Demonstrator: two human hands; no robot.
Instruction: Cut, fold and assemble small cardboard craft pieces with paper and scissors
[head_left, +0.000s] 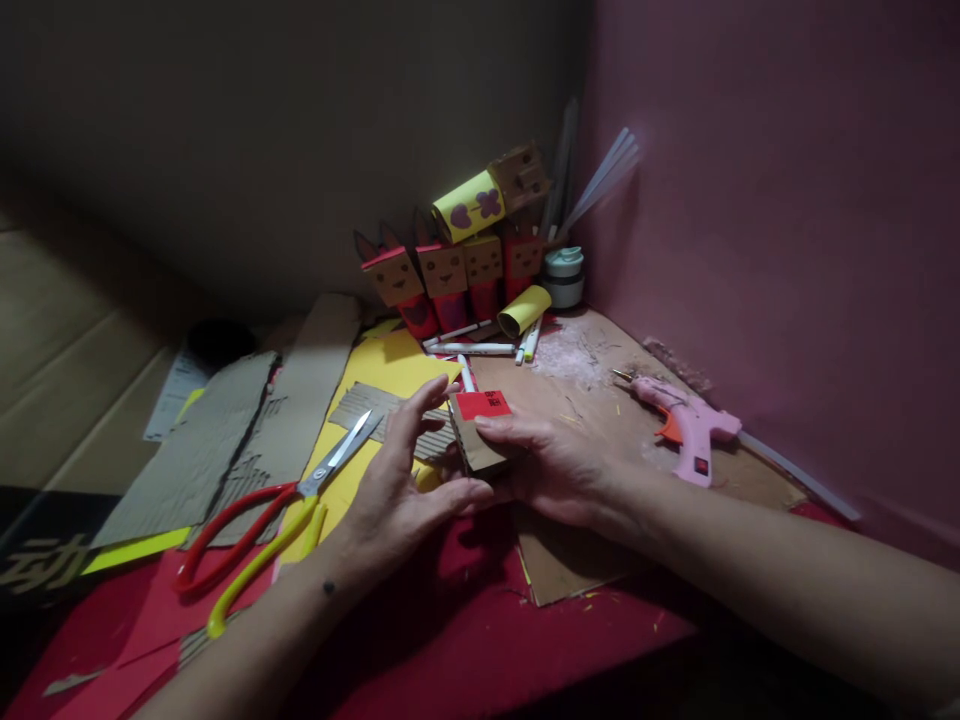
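My right hand grips a small cardboard box with a red printed patch on its upper face, the thumb pressing on top. On the box's left side, my left hand has its fingers apart, curved around the box's edge; the thumb tip is close to its lower corner. Whether those fingers touch it I cannot tell. Under and behind the left hand are a strip of corrugated cardboard and yellow paper. Scissors with red and yellow handles lie left of that hand, blades apart.
A pink glue gun lies at right on a cardboard sheet. Several box-headed paper figures stand at the back beside a pale green jar. Markers and a yellow paper tube lie before them. Cardboard pieces cover the left.
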